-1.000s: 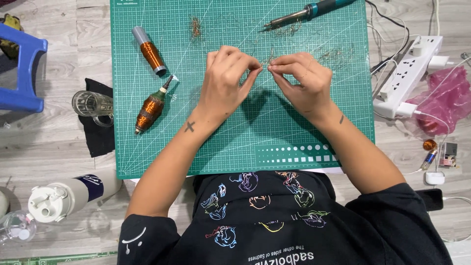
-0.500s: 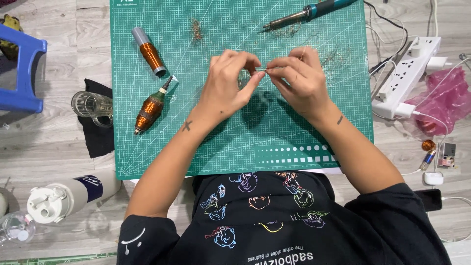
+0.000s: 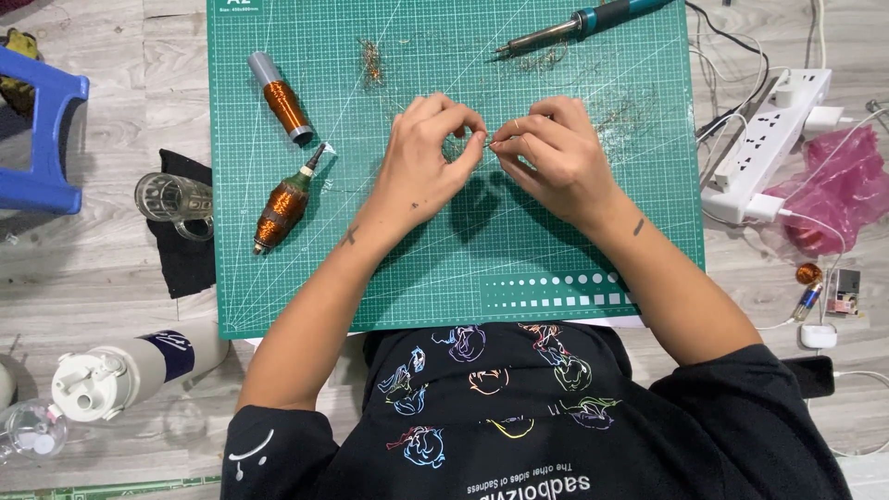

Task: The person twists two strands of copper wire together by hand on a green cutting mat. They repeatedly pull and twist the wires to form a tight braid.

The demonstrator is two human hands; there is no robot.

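Observation:
My left hand [image 3: 421, 157] and my right hand [image 3: 556, 157] meet above the middle of a green cutting mat [image 3: 593, 259]. Their fingertips pinch a thin wire [image 3: 488, 141] between them; it is too fine to make out in detail. Two copper wire spools lie left of my left hand: one grey-capped spool [image 3: 282, 97] and one bobbin with a pointed tip [image 3: 282, 206]. A soldering iron [image 3: 579, 23] rests at the mat's top right. Small tangles of copper wire scraps [image 3: 372, 60] lie near the top of the mat.
A white power strip [image 3: 769, 139] with cables and a pink plastic bag [image 3: 838, 190] sit right of the mat. Left are a glass mug [image 3: 176, 204] on black cloth, a blue stool [image 3: 42, 139] and a white bottle [image 3: 120, 370]. Small electronic parts [image 3: 824, 292] lie at right.
Both hands have shifted slightly while working the wire; the fingertips stay pinched together. Nothing else on the mat has moved.

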